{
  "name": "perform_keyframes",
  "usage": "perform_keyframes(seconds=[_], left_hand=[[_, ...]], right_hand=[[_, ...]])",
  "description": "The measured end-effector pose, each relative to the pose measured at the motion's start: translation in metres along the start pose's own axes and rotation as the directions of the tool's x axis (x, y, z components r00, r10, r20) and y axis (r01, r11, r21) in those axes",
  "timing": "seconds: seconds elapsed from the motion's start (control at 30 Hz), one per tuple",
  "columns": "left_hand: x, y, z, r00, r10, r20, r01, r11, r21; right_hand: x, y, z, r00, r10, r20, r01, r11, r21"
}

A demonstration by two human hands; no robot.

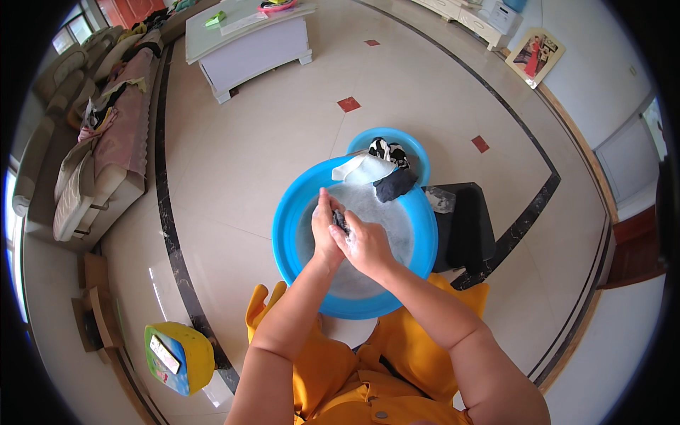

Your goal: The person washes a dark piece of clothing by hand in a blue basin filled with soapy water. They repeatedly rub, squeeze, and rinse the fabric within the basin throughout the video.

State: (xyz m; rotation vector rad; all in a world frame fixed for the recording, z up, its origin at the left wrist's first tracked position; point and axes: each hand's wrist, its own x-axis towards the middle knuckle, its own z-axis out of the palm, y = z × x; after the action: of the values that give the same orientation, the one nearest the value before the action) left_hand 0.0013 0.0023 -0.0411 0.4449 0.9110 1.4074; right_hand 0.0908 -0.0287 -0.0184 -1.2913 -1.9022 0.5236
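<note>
Over basin [285,227], hands [367,245] apparently around cloth [339,219]

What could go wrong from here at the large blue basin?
The small dark item between the left hand and right hand might slip into the cloudy water.
The white cloth and dark cloth lying over the large blue basin's far rim could slide in.
Splashes might make the shiny floor slippery.
</note>
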Motion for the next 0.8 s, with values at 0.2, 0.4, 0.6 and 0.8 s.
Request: perform_keyframes(seconds=[0.2,0.4,0.6,0.8], left_hand=[[-0.006,-0.019,0.002,0.995,0.037,0.095,-0.040,0.998,0.037],[-0.018,-0.019,0.012,0.987,0.094,0.128,-0.122,0.964,0.237],[-0.001,0.006,0.011,0.999,0.050,0.022,-0.051,0.997,0.059],[0.018,0.005,-0.017,0.978,-0.122,0.168,0.151,0.973,-0.172]], right_hand=[[0.006,0.011,-0.009,0.997,0.019,-0.068,-0.023,0.998,-0.052],[0.014,0.024,-0.017,0.991,0.102,-0.087,-0.110,0.989,-0.101],[0.020,0.040,-0.022,0.901,0.430,-0.061,-0.409,0.887,0.213],[0.018,0.046,-0.015,0.878,0.476,0.043,-0.368,0.617,0.695]])
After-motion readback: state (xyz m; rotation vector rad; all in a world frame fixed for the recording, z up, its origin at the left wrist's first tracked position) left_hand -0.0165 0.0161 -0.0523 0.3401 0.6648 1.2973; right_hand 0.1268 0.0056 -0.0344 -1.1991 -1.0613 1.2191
